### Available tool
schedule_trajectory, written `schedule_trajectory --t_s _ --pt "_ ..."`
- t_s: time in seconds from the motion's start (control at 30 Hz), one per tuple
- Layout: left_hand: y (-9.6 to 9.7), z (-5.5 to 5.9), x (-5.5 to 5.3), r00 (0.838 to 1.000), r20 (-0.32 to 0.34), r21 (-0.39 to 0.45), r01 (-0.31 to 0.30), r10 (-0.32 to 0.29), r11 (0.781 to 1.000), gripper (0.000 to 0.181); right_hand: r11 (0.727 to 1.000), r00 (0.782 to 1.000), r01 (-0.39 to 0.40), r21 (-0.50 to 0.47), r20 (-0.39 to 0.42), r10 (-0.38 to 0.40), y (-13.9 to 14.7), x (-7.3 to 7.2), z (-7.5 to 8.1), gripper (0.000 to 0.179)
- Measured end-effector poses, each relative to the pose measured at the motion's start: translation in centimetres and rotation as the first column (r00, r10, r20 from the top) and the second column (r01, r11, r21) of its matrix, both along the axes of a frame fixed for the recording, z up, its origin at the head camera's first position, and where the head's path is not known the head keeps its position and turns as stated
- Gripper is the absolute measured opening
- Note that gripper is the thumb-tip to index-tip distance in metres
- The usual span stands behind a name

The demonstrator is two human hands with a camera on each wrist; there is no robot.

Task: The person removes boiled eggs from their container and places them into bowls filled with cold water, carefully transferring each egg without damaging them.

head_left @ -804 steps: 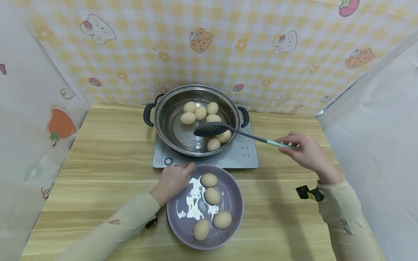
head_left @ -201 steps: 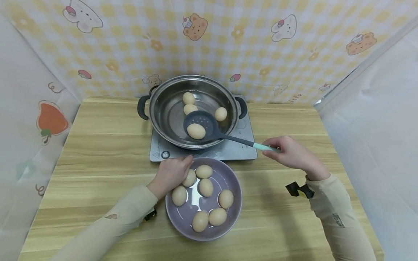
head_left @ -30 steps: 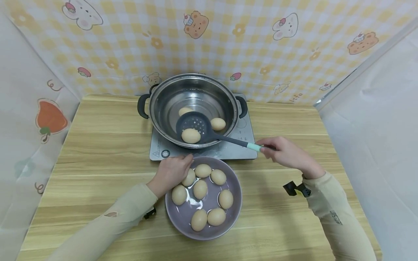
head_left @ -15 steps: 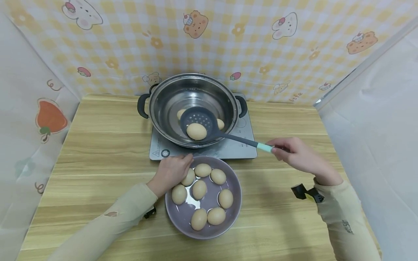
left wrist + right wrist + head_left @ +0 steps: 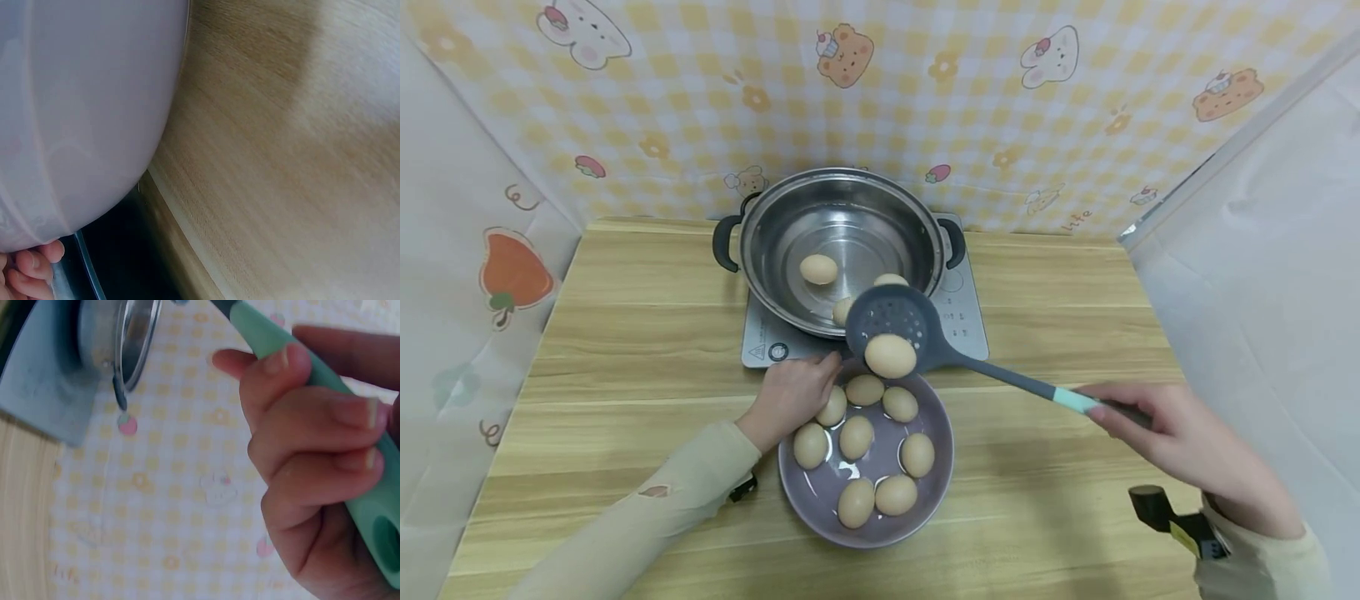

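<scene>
My right hand [image 5: 1195, 433] grips the mint-green handle [image 5: 259, 328] of a dark grey skimmer [image 5: 891, 310], its fingers [image 5: 312, 422] wrapped round it in the right wrist view. One light brown egg [image 5: 891, 356] lies in the skimmer's perforated head, which overlaps the pot's front rim and the back of a purple shallow bowl [image 5: 867, 540]. Several eggs [image 5: 856, 438] sit spread out in that bowl. At its back left rim, my left hand [image 5: 790, 398] holds the bowl; curled fingertips [image 5: 37, 269] show under the edge in the left wrist view.
Behind the bowl a steel pot [image 5: 880, 200] with black side handles stands on a flat induction cooker [image 5: 973, 325]. Three eggs [image 5: 818, 269] are seen in it, two partly covered by the skimmer. A yellow checked cloth [image 5: 700, 108] hangs behind the wooden table [image 5: 647, 333].
Over the last second the skimmer and its egg have moved from over the pot forward and right toward the bowl. The left hand stays. Since the earliest frame, the bowl has gained several eggs.
</scene>
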State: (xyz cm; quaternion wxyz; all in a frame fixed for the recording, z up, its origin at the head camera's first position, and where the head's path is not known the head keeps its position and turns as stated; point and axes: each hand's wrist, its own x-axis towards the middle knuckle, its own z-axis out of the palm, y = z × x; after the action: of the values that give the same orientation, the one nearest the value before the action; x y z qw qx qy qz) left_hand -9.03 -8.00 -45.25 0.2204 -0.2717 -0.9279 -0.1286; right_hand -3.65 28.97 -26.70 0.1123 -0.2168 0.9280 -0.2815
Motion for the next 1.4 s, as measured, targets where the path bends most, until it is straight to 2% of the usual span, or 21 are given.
schedule_trajectory --t_s 0.17,0.3,0.43,0.53,0.87,0.97,1.2,1.4 --pt "-0.2 0.2 0.0 0.999 0.037 -0.004 -0.007 0.007 1.0 0.012 1.0 1.0 0.017 -0.019 -0.007 -0.017 1.5 2.0 -1.0 0.026" --pt "-0.2 0.2 0.0 1.0 0.028 0.0 -0.002 0.002 1.0 0.01 0.997 0.999 -0.032 -0.067 -0.03 0.03 2.1 2.8 -2.0 0.033" --pt "-0.3 0.0 -0.1 1.0 0.001 0.003 0.004 -0.004 1.0 0.01 0.989 0.996 -0.092 -0.114 -0.028 0.089 2.2 2.9 -3.2 0.037" --pt "-0.3 0.0 -0.1 1.0 -0.007 0.01 0.005 -0.005 1.0 0.011 0.984 0.994 -0.107 -0.142 0.0 0.108 2.1 2.9 -4.0 0.035" --pt "-0.1 0.0 -0.1 0.999 0.032 0.003 0.003 -0.003 1.0 0.013 0.967 0.991 -0.133 -0.215 -0.028 0.13 2.0 2.9 -6.4 0.04" --pt "-0.1 0.0 -0.1 1.0 0.023 0.012 0.007 -0.007 1.0 0.012 0.965 0.991 -0.134 -0.226 -0.032 0.13 2.1 2.9 -6.8 0.043" --pt "-0.1 -0.1 0.0 1.0 0.007 0.018 0.019 -0.019 1.0 0.01 0.968 0.985 -0.148 -0.203 -0.115 0.126 2.1 2.9 -6.9 0.051" --pt "0.0 0.2 0.1 0.999 0.043 0.006 0.021 -0.022 1.0 0.009 0.951 0.983 -0.177 -0.252 -0.086 0.16 2.2 1.8 -6.0 0.046"
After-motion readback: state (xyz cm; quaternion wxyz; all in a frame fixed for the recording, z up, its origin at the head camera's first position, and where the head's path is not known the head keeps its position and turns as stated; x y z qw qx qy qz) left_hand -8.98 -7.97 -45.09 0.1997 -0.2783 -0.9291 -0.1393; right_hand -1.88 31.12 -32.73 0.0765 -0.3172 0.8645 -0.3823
